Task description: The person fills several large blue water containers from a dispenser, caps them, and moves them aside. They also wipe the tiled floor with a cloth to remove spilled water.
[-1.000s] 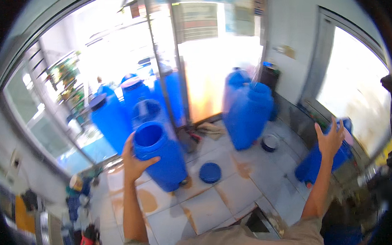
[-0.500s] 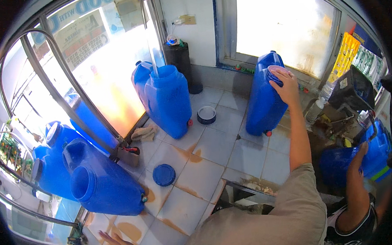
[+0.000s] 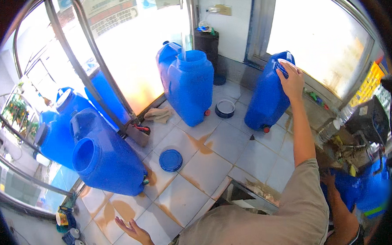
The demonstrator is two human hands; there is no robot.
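My right hand grips the cap on top of a tall blue water jug, its fingers curled over the edge. This jug leans, with a small red tap near its base. My left hand hangs low over the tiles, fingers spread, holding nothing. A second blue jug stands uncapped by the glass, a clear tube running into its mouth. Nearer the left, another open-mouthed blue jug tilts. A blue lid and a dark-rimmed, pale-faced lid lie on the floor.
Metal rails rise at the left, with capped blue jugs behind them. A beige rag lies by the glass. A floor opening gapes near my body. At the lower right, a co-worker's arm reaches beside blue containers.
My view has swung left. The jug under my right hand has shifted leftward across the tiles and leans more. The co-worker's arm has lowered; my left hand stays spread.
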